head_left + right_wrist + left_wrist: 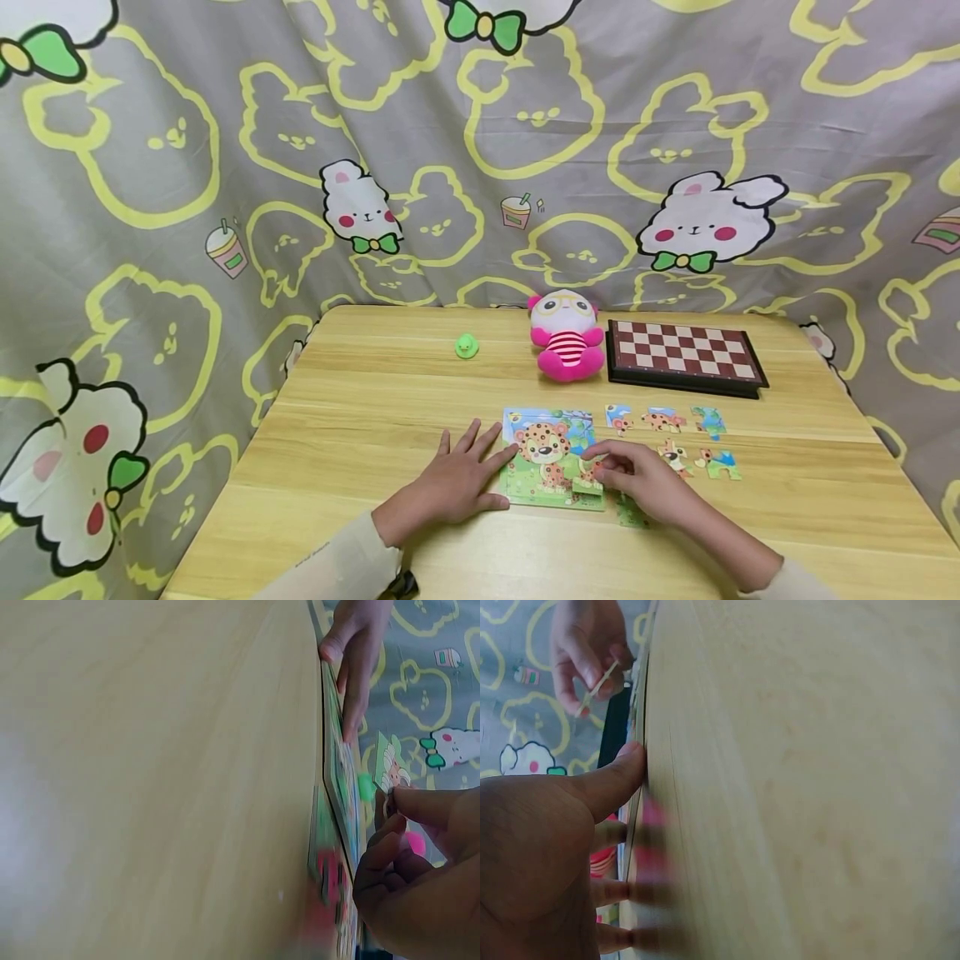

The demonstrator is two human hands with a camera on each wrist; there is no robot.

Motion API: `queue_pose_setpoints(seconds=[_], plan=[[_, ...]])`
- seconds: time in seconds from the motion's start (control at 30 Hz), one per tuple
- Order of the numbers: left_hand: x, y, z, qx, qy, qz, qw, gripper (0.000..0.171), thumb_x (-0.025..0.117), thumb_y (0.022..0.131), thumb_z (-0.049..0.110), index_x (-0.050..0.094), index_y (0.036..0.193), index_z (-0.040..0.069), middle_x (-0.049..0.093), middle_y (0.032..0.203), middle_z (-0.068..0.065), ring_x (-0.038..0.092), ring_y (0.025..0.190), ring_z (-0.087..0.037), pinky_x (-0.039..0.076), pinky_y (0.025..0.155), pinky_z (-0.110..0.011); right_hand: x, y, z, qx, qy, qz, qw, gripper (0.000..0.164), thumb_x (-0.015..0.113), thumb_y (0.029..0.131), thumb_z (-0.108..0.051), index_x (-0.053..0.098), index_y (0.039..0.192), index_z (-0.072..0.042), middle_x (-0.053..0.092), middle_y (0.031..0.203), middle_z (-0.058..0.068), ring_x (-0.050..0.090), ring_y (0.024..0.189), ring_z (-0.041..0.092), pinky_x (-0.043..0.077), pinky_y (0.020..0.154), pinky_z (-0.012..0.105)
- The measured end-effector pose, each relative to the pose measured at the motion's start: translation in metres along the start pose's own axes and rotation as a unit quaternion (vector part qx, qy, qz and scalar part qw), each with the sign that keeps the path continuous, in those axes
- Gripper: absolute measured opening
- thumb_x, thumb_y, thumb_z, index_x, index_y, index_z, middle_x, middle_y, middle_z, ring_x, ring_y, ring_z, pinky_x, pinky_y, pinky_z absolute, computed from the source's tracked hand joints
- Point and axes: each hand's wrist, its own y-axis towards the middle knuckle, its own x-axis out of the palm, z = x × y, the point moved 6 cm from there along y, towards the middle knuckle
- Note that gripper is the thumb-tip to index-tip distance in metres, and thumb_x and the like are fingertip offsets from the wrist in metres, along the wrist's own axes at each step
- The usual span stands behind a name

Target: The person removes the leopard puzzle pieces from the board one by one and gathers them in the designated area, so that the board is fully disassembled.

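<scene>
A jigsaw puzzle board (525, 487) with a spotted leopard cub picture lies on the wooden table. My left hand (459, 479) rests at its left side, fingers spread, with the thumb at the lower left corner and a fingertip on the edge. Between thumb and fingers, my right hand (645, 477) pinches a puzzle piece (589, 482) over the board's lower right part. In the right wrist view that puzzle piece (388, 761) is tilted up, apart from the board. A green puzzle piece (632, 512) lies under the right hand, partly hidden.
Several loose puzzle pieces (663, 419) lie right of the board, one partly covered by the right hand. Behind stand a pink panda plush (567, 337), a checkered game board (684, 354) and a small green duck (467, 346). A patterned curtain (420, 108) hangs beyond the table.
</scene>
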Motion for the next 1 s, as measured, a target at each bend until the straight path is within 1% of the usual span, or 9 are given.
queue_pose_setpoints(seconds=[0.2, 0.43, 0.63, 0.8, 1.0], plan=[[0.000, 0.000, 0.000, -0.003, 0.000, 0.000, 1.0000, 0.080, 0.052, 0.096, 0.068, 0.027, 0.164, 0.036, 0.014, 0.173, -0.007, 0.013, 0.157, -0.042, 0.022, 0.113, -0.077, -0.014, -0.013, 0.008, 0.011, 0.011, -0.004, 1.000, 0.027, 0.065, 0.102, -0.016, 0.069, 0.126, -0.006, 0.068, 0.095, 0.008, 0.057, 0.077, 0.014, 0.048, 0.063, 0.026], [0.002, 0.001, -0.002, -0.006, 0.004, -0.003, 1.0000, 0.080, 0.051, 0.096, 0.070, 0.025, 0.165, 0.038, 0.012, 0.174, -0.006, 0.011, 0.158, -0.041, 0.021, 0.113, -0.077, -0.032, -0.031, 0.023, 0.034, -0.017, 0.003, 0.999, 0.025, 0.063, 0.104, -0.020, 0.071, 0.124, -0.010, 0.066, 0.099, 0.007, 0.053, 0.074, 0.011, 0.047, 0.061, 0.028], [0.004, 0.001, -0.002, -0.007, 0.005, -0.004, 1.0000, 0.081, 0.051, 0.095, 0.071, 0.024, 0.164, 0.039, 0.012, 0.174, -0.005, 0.011, 0.158, -0.041, 0.022, 0.113, -0.077, -0.046, -0.046, 0.032, 0.030, -0.023, 0.006, 0.999, 0.023, 0.062, 0.104, -0.020, 0.071, 0.124, -0.011, 0.066, 0.105, 0.007, 0.052, 0.073, 0.010, 0.046, 0.060, 0.028], [0.005, 0.001, -0.002, -0.007, 0.004, -0.003, 1.0000, 0.081, 0.050, 0.095, 0.071, 0.023, 0.165, 0.039, 0.011, 0.174, -0.005, 0.011, 0.158, -0.041, 0.021, 0.113, -0.077, -0.056, -0.059, 0.039, 0.034, -0.036, 0.013, 0.999, 0.023, 0.062, 0.104, -0.019, 0.071, 0.124, -0.011, 0.067, 0.111, 0.008, 0.052, 0.076, 0.009, 0.045, 0.061, 0.028], [0.004, 0.001, -0.003, -0.007, 0.004, -0.004, 1.0000, 0.081, 0.050, 0.095, 0.071, 0.023, 0.165, 0.039, 0.011, 0.174, -0.005, 0.010, 0.158, -0.040, 0.021, 0.114, -0.076, -0.065, -0.072, 0.049, 0.050, -0.075, 0.025, 0.996, 0.022, 0.063, 0.103, -0.015, 0.071, 0.123, -0.010, 0.069, 0.113, 0.005, 0.056, 0.084, 0.002, 0.050, 0.068, 0.025]])
